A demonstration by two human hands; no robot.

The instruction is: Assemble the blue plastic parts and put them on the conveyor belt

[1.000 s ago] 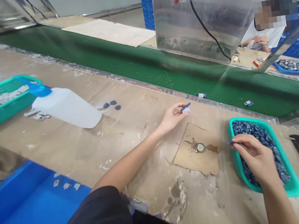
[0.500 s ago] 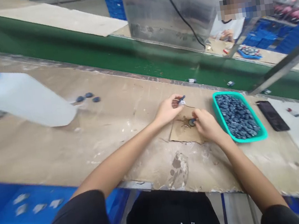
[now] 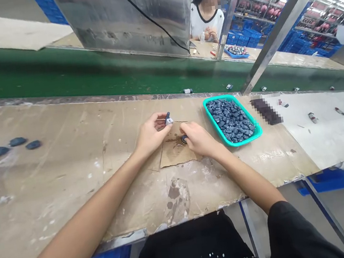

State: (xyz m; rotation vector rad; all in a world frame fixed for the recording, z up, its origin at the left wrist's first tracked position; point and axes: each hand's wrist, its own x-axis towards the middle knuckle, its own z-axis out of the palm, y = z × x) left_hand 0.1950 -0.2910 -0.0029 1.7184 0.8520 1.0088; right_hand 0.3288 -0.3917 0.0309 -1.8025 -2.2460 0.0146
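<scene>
Dark-blue ribbed part [image 3: 185, 138] getting pinched by right hand [image 3: 199, 139], fingers nearly closed on it, just over brown-stained cardboard sheet [image 3: 175, 154]. Holding small dark-and-white piece [image 3: 168, 119] upright in left hand [image 3: 150, 134], fingers half curled, near sheet's top edge. Sitting just right of hands: teal plastic basket [image 3: 249, 137], heaped w/ more dark-blue parts. Lying far left on tan work table [image 3: 73, 201]: 3 dark-blue pieces [image 3: 17, 141]. Running behind table: green conveyor belt [image 3: 89, 80]. Working beyond steel panel [image 3: 129, 20]: person in white tee [image 3: 207, 27].
</scene>
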